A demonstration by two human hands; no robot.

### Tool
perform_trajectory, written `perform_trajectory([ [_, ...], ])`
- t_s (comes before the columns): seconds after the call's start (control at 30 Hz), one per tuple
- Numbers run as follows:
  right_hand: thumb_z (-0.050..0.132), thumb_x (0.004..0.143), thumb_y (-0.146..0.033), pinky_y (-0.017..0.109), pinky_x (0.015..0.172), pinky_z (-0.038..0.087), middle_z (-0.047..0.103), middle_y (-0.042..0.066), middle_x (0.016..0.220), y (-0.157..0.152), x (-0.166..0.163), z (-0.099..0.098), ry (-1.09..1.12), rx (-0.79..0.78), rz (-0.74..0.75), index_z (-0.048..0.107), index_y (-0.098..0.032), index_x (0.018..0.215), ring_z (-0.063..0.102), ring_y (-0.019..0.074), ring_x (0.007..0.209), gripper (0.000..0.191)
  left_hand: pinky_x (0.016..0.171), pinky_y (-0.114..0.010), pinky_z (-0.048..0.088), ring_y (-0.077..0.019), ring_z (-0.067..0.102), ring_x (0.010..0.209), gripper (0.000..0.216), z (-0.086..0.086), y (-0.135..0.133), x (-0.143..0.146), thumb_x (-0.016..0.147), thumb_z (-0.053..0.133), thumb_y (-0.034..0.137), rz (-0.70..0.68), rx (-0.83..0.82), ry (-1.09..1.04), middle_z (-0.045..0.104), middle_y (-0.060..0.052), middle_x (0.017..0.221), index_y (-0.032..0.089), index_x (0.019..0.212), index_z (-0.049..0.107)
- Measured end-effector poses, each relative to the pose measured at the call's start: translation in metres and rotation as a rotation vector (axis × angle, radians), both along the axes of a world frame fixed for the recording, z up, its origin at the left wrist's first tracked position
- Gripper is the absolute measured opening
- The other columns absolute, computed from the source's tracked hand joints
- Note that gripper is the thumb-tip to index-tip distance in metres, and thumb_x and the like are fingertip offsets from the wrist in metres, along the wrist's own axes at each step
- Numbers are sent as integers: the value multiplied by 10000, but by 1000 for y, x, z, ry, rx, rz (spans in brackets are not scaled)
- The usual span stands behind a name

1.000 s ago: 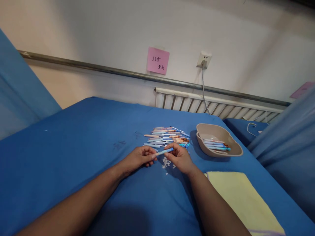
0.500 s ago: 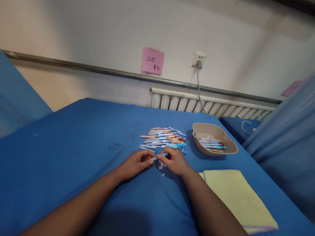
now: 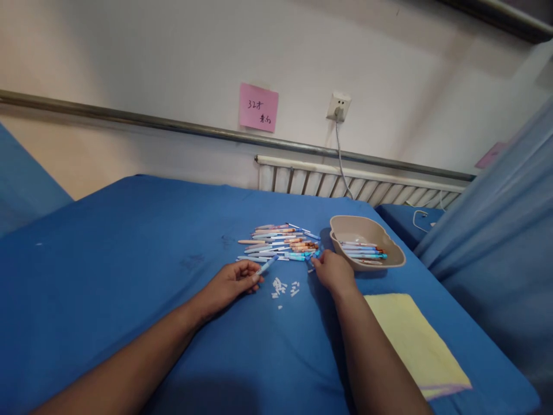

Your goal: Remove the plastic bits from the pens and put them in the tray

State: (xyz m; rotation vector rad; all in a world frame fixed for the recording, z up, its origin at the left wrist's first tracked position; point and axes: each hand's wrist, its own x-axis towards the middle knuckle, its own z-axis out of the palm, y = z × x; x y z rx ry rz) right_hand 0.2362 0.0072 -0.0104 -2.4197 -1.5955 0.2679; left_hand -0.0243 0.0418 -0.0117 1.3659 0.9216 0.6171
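Observation:
My left hand (image 3: 237, 279) pinches a light blue pen barrel (image 3: 268, 265), its darker blue end pointing up and to the right. At the right end of a pen pile (image 3: 276, 245), the fingertips of my right hand (image 3: 334, 271) close on one of several small blue pen parts (image 3: 310, 260); its outline is partly hidden by the fingers. The pile holds orange, grey-blue and turquoise pen barrels with white refills among them. Small white pieces (image 3: 277, 285) lie scattered on the blue cloth between my hands.
A beige basin (image 3: 395, 253) with several pens inside stands right of the pile. Nearer on the right lies a folded yellow cloth (image 3: 419, 340). A blue sheet (image 3: 142, 242) covers the table. Behind are a radiator (image 3: 298, 178) and a plugged-in socket (image 3: 339, 106).
My hands were together on the pen and have come apart. The right hand has moved right to the blue parts, while the left keeps the pen barrel. The view has shifted slightly right.

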Motion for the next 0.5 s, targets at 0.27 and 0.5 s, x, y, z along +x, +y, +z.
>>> perform_trajectory([
  [0.27, 572, 778, -275, 311, 627, 403, 704, 156, 876, -4, -10, -9, -33, -21, 134, 642, -160, 886, 649, 271, 814, 173, 591, -228, 444, -98, 565, 604, 295, 2, -1, 0, 671, 722, 335, 22, -51, -21, 667, -20, 784, 160, 881, 613],
  [0.5, 553, 793, -324, 256, 549, 402, 642, 19, 688, 5, -27, -21, 691, 406, 259, 643, -184, 932, 551, 153, 585, 217, 601, -230, 450, -99, 576, 611, 304, -1, -1, -1, 682, 716, 353, 8, -50, -21, 669, -19, 777, 151, 880, 604],
])
